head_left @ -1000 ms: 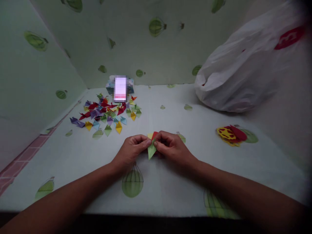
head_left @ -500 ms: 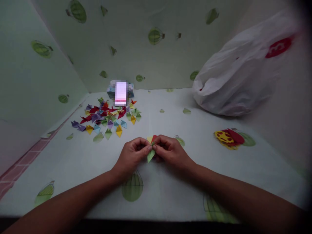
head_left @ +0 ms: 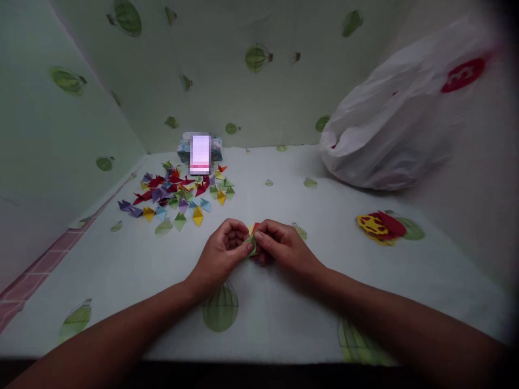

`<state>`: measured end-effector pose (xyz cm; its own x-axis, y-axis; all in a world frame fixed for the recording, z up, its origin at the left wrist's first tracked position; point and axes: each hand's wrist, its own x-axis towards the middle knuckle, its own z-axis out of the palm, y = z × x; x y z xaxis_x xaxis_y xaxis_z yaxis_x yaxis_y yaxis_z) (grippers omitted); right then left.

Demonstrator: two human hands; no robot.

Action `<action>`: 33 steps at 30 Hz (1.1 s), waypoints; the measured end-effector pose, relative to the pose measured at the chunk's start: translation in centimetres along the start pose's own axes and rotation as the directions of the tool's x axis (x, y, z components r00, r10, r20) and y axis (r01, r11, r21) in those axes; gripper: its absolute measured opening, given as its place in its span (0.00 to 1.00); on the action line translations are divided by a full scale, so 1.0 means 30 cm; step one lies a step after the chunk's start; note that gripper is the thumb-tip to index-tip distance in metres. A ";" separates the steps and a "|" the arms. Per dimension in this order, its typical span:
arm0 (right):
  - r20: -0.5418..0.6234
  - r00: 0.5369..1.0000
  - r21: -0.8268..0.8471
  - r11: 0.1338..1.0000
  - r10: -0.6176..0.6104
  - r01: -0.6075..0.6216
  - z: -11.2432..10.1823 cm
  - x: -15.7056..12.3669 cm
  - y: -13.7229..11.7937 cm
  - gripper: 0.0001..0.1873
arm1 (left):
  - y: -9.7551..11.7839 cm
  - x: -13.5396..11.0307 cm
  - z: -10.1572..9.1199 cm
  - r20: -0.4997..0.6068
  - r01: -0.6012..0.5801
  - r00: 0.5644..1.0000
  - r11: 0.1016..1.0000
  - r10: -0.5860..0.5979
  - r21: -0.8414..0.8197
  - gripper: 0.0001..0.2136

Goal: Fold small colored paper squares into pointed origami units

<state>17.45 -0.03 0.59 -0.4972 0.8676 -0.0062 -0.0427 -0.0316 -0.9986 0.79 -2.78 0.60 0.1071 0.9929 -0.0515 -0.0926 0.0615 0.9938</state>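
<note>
We find a small piece of folded green paper (head_left: 253, 248) directly between the two hands, above the near middle of the table (head_left: 279, 324), with bits of yellow and red paper showing just behind it. The left hand (head_left: 223, 251) is partly closed, its thumb pressed on the paper's left side and its fingers curled loosely. The right hand (head_left: 286, 246) pinches the opposite side between thumb and bent forefinger; its remaining fingers are largely hidden. We note folded paper shapes (head_left: 179, 221) in a pile well beyond the left hand, and yellow and red cutouts (head_left: 377, 227) lying to the right of the right hand. As to markings, the white plastic bag (head_left: 381, 135) bears a red patch with pale lettering we cannot read reliably. The lit screen (head_left: 200, 151) is pixelated and its contents illegible.
</note>
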 end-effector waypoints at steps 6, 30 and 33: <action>-0.027 1.000 -0.063 0.998 -0.015 0.014 -0.010 0.003 -0.006 0.13 | 0.005 -0.003 -0.002 0.083 0.039 0.996 0.999 -0.038 -0.012 0.14; -0.124 0.991 -0.019 0.998 0.052 -0.055 -0.025 0.011 -0.014 0.20 | 0.041 0.010 -0.026 0.084 0.000 0.996 0.941 -0.030 0.338 0.12; -0.069 0.996 0.006 0.998 0.063 -0.063 -0.024 0.012 -0.012 0.20 | 0.033 0.008 -0.028 0.088 -0.042 0.996 0.917 0.008 0.397 0.12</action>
<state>17.90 0.66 0.92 -0.4375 0.8963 -0.0726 -0.0170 -0.0889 -0.9959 -0.10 -2.39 1.51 0.1926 0.9807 -0.0345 0.3039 -0.0261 0.9523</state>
